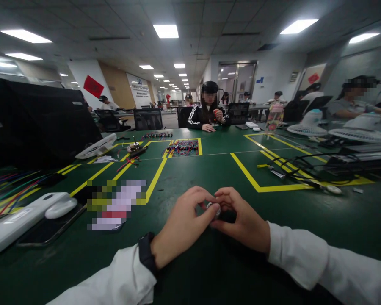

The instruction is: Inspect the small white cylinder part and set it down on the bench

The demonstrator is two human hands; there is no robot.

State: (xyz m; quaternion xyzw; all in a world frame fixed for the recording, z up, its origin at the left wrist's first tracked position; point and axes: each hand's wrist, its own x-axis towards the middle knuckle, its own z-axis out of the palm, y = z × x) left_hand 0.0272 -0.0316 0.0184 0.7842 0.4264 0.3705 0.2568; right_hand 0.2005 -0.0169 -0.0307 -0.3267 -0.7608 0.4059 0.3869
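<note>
Just above the green tabletop, in the middle of the head view, my two hands meet at a small round whitish-silver piece [216,209]. My left hand [184,221] pinches it between thumb and forefinger. On its other side, my right hand [245,221] curls inward, with its thumb and fingertips close against the same piece. Fingers cover most of it, so its kind does not show. A black band circles my left wrist.
Yellow tape marks the green table [190,171]. Bundled wires [184,147] lie farther back. On the left are a phone [55,226], a white device [22,220] and a black monitor [34,123]. Cables [284,163], fans and a bottle [274,118] are right. A person [208,108] sits opposite.
</note>
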